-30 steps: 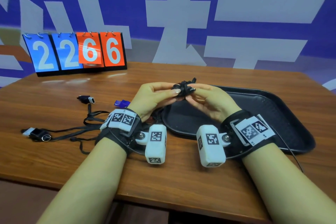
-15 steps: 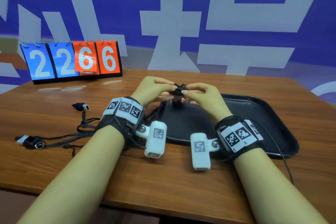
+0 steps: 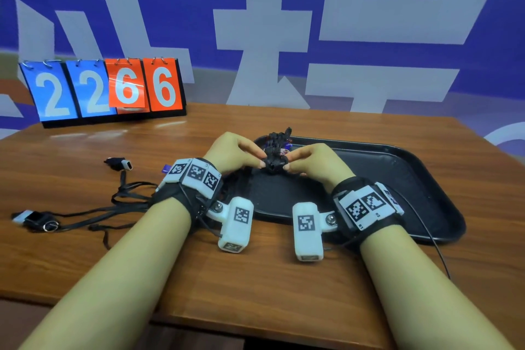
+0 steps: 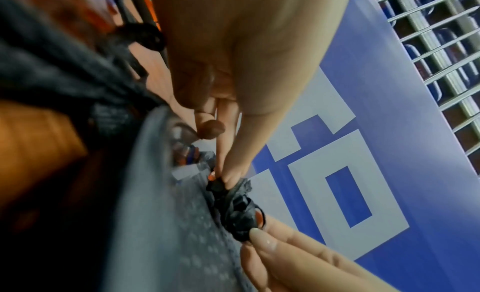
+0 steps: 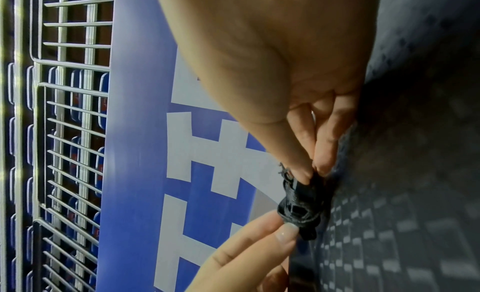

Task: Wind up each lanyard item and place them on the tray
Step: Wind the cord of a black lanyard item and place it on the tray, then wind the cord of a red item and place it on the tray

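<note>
The left hand (image 3: 233,152) and right hand (image 3: 315,160) pinch a wound lanyard (image 3: 274,155) between fingertips, low over the tray's (image 3: 426,179) left end, likely to stop it uncoiling.

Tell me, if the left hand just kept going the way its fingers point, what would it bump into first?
Its fingertips already pinch the wound black lanyard bundle, so the left hand would push that into the right hand holding the other side. Beneath lies the black tray; whether the bundle touches it is unclear.
</note>
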`<action>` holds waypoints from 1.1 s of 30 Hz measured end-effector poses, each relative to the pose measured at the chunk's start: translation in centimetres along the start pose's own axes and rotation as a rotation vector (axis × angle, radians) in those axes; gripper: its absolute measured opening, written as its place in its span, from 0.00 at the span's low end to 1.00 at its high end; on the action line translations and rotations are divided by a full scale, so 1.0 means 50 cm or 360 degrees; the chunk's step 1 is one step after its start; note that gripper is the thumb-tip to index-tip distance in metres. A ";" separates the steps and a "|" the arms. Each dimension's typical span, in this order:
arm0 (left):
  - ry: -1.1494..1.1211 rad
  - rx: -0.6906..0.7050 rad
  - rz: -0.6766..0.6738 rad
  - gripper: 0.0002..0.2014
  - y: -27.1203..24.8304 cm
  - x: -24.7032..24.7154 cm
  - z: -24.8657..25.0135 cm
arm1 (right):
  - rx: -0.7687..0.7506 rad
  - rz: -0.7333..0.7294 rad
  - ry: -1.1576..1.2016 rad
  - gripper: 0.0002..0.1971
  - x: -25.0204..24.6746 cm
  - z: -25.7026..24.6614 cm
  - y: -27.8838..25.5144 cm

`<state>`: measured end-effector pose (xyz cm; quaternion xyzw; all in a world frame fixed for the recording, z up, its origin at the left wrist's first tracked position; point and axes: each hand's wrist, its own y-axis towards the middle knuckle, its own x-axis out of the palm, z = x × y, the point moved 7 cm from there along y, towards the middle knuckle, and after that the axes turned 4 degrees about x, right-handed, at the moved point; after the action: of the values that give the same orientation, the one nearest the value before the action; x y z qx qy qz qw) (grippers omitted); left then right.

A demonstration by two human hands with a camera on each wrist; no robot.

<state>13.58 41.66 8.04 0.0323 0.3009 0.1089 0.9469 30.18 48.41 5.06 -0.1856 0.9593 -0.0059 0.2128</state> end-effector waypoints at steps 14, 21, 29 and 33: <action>-0.0147 -0.0054 0.0148 0.05 -0.006 -0.030 -0.026 | 0.0073 0.0051 0.0003 0.06 -0.007 -0.012 -0.012; -0.0500 -0.0144 0.0242 0.10 -0.066 -0.098 -0.020 | -0.0084 -0.0020 0.0136 0.09 0.025 -0.092 -0.054; -0.0409 -0.0126 0.0389 0.11 -0.149 -0.171 -0.040 | -0.0418 -0.0318 -0.0494 0.06 0.155 -0.169 -0.101; -0.0407 -0.0111 0.0421 0.10 -0.172 -0.189 -0.054 | -0.0536 -0.0329 -0.0888 0.06 0.211 -0.184 -0.113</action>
<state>6.09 31.15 10.07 0.0523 0.1673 0.2379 0.9553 19.55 38.73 9.65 -0.3090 0.8276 0.1819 0.4318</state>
